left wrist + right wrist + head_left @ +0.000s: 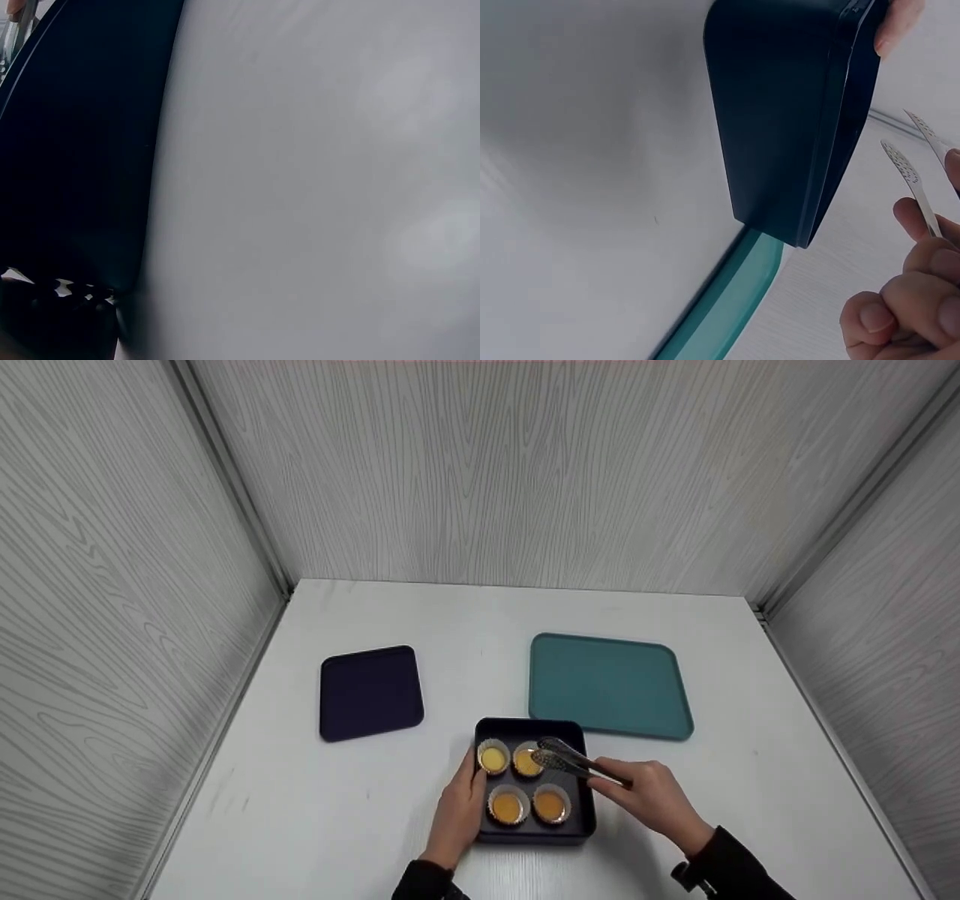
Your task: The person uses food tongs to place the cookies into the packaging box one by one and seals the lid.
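A dark square baking pan stands near the front of the table. Inside it sit several egg tarts in pale fluted cups, among them a front-left egg tart and a paler back-left egg tart. My left hand grips the pan's left wall, thumb over the rim. Metal tongs are held in my right hand; their tips are spread above the back-right egg tart, partly covering it. In the right wrist view the tong tips stand apart with nothing between them. The left wrist view hides the left hand's fingers.
A teal rectangular tray lies behind the pan to the right, its near edge close to the pan's back corner. Farther left is a flat dark purple tray. Grey wood-grain panels wall the white table in.
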A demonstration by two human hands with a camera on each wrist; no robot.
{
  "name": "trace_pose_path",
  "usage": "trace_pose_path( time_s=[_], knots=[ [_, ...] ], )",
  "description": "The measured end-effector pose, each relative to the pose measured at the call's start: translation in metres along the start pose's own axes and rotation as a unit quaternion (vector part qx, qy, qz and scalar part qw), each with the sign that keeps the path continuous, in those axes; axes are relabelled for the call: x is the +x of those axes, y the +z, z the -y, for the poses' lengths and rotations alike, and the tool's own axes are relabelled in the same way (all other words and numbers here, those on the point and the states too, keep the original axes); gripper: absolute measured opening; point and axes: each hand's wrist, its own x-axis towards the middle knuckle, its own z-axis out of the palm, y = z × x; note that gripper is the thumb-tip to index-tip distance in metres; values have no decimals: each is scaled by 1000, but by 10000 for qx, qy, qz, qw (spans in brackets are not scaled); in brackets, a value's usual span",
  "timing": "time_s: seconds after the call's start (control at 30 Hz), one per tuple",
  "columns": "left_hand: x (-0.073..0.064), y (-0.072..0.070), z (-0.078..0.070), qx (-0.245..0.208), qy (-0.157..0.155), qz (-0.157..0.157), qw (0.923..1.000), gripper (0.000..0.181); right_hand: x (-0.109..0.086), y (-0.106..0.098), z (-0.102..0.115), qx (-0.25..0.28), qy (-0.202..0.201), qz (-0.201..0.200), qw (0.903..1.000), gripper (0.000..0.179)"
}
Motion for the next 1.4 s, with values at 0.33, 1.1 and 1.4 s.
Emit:
trace_pose_path(
  time_s=[0.33, 1.1, 1.4],
  knots=[
    [1, -1, -1, -28, -54, 91, 9999, 53, -2, -13, -8, -111, 204, -754, 9969, 29],
    [3, 0, -2, 187, -85, -38, 9998, 54, -15, -28, -39, -598, 1350, -1881, 9710, 25],
    [3, 0, -3, 253, -10, -17, 9997, 53, -30, -17, -52, -932, 1822, -1621, 9653, 30]
  ],
)
